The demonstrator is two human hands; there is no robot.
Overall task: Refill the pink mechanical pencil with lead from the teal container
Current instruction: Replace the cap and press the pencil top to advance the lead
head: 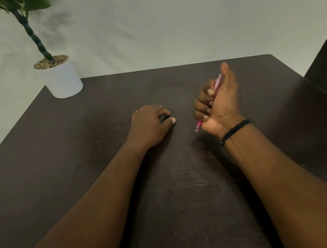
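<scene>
Pencil in our right fist, tip toward us

Our right hand (pixel 216 103) has its fingers curled tight around the pink mechanical pencil (pixel 218 82), long axis running from the tip nearest us up and away toward the table's (pixel 105 195) far right corner. Our left hand (pixel 150 123) rests mid-table just beside it, fingers curled; whether they pinch anything we cannot tell. No teal container shows.

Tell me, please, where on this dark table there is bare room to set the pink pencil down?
Bare tabletop lies between the two forearms, along the far edge right of the white plant pot, and right of the right hand holding the pink pencil. It is tight only in the gap between that hand and the left hand.
</scene>
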